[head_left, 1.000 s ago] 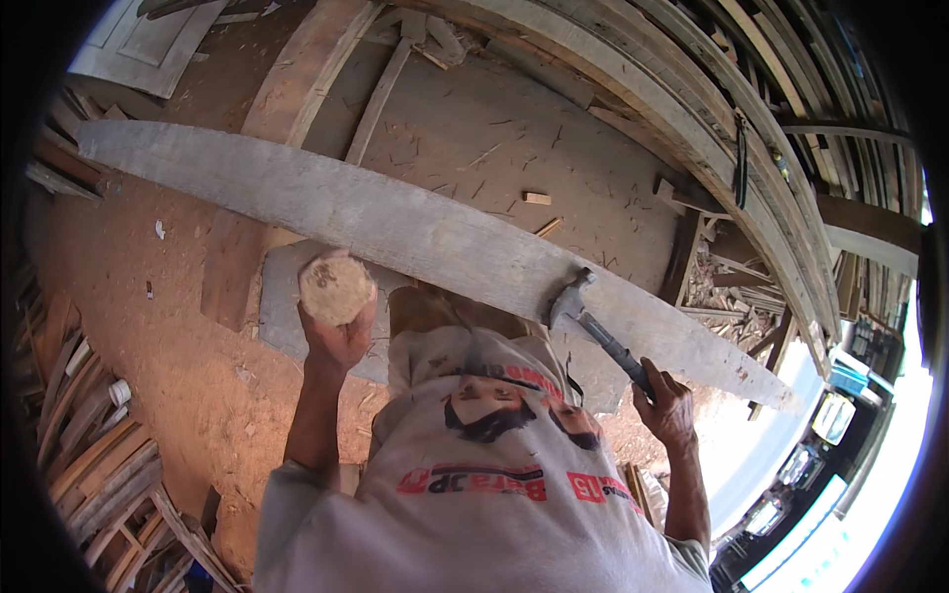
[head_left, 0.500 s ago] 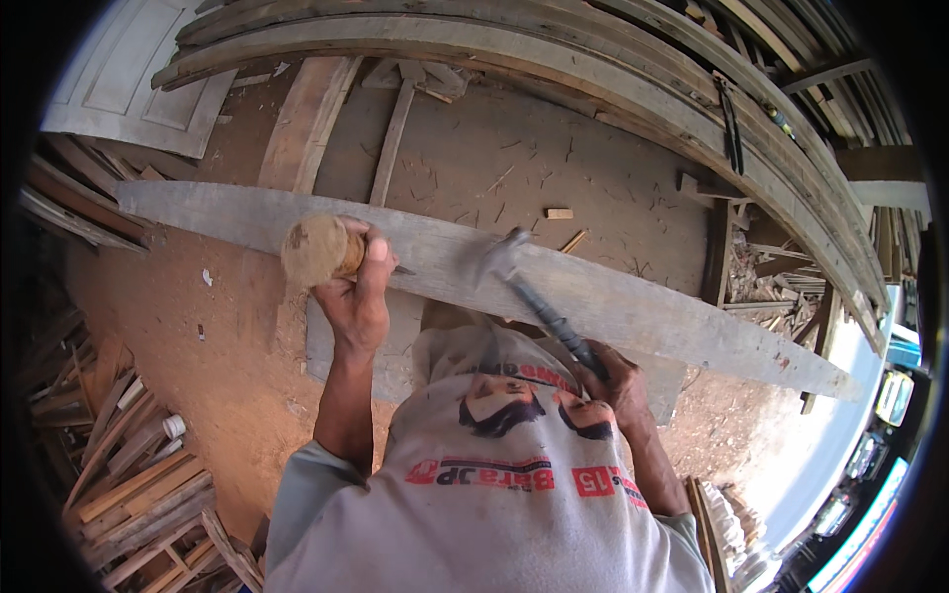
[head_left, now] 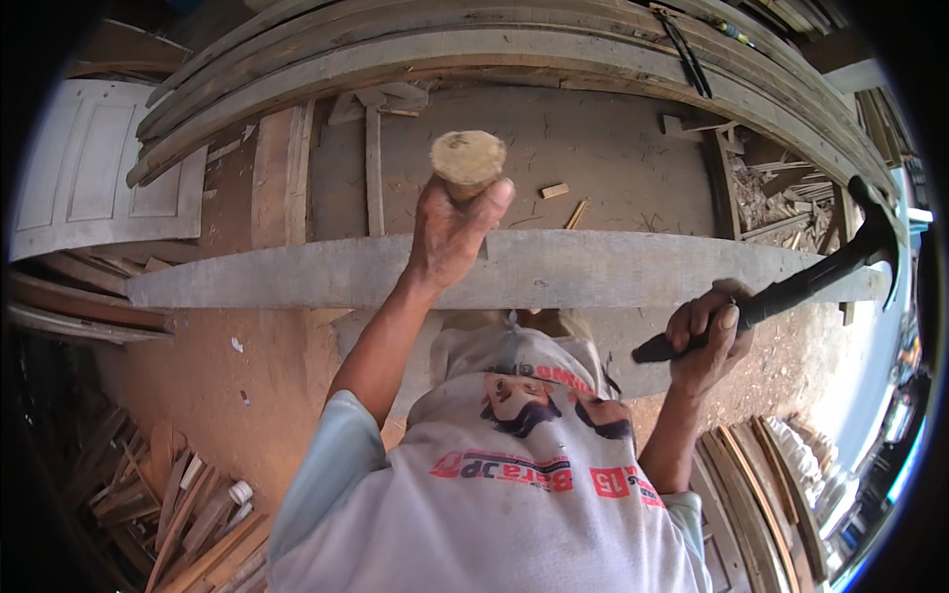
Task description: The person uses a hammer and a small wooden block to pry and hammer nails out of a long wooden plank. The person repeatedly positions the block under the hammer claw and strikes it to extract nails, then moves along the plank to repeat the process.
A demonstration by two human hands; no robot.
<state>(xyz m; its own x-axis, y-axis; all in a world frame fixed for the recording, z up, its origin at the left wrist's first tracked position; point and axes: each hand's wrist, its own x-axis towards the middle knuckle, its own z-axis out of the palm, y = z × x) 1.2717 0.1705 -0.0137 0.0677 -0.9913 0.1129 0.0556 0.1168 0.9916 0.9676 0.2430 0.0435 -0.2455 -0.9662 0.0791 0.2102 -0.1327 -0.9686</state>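
- A chisel-like tool is gripped upright by the left hand; its round wooden butt is turned upward, and fingers and thumb are wrapped closely round the handle.
- Below that thumb, a short dark blade is seen against the far half of a long grey plank, a little left of the plank's middle; whether the wood is touched by the tip cannot be told.
- A dark hammer is held near the butt of its handle by the right hand, with the fingers closed round it; its head is held out to the right, seen across the plank's right end.
- The plank is laid crosswise before the body, its left end tapered.
- Beyond its far edge, a small wooden block is seen on a grey surface.
- Farther off, long boards are stacked, and a dark long-handled tool is laid across them toward their right end.
- Beside their left end, a white panelled door is seen.
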